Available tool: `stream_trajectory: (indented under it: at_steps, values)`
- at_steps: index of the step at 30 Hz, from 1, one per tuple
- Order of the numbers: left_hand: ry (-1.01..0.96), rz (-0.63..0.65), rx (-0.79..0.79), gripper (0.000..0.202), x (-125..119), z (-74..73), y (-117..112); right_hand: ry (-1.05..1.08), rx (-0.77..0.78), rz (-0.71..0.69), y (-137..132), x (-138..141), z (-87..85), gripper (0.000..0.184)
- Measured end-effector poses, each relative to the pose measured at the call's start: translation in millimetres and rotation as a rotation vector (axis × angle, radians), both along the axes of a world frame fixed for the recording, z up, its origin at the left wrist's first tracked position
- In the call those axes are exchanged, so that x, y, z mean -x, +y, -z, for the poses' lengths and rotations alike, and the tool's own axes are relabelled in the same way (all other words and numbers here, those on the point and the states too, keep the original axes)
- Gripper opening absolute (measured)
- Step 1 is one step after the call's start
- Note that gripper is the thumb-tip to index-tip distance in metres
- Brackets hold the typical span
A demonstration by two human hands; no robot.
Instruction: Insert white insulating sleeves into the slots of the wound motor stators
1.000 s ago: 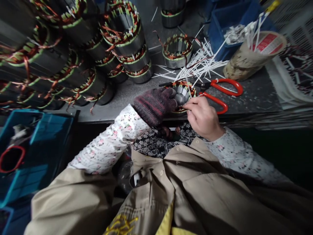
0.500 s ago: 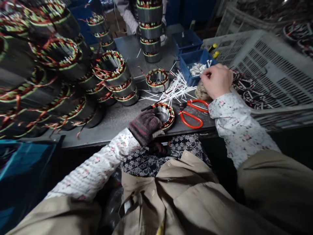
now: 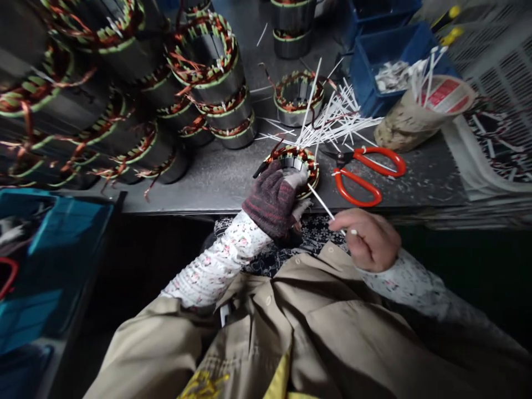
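Observation:
My left hand, in a dark striped glove with bare fingertips, is closed on the near left side of a motor stator with copper windings and a pale green slotted rim. The stator lies at the bench's front edge, partly covered by that hand. My bare right hand is closed on a thin white cable tie, whose far tip reaches the stator's right rim. Just right of the stator lie orange-handled scissors. Loose white cable ties are heaped behind it.
Stacked stators crowd the left; another single stator stands behind the heap. To the right are a tilted tape-covered cup holding white ties, a blue bin with small white pieces, and a pale plastic crate.
My right hand has come from above the cup down to the bench's front edge with a white cable tie in it. The view has tilted down; my left hand stays on the stator.

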State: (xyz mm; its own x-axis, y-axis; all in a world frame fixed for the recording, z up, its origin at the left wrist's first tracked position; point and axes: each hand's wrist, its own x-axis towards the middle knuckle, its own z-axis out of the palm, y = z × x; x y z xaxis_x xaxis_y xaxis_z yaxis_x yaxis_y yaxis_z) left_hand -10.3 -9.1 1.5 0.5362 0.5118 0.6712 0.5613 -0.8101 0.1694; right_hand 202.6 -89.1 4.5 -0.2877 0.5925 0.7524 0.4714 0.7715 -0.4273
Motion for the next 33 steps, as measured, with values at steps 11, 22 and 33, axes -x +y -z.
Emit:
stream_trajectory:
  at_steps: [11,22,33]
  values:
    - [-0.021,0.028,0.014,0.07,1.4,3.4,1.7,0.22,0.367,0.149,19.9,19.8,-0.3,0.026]
    - [-0.265,0.173,0.274,0.019,-0.5,-4.7,6.4,0.228,0.407,0.113,27.9,28.0,-13.7,0.024]
    - [-0.208,0.247,0.124,0.02,2.8,-2.7,12.1,0.053,0.392,0.229,45.0,31.7,-13.1,0.023]
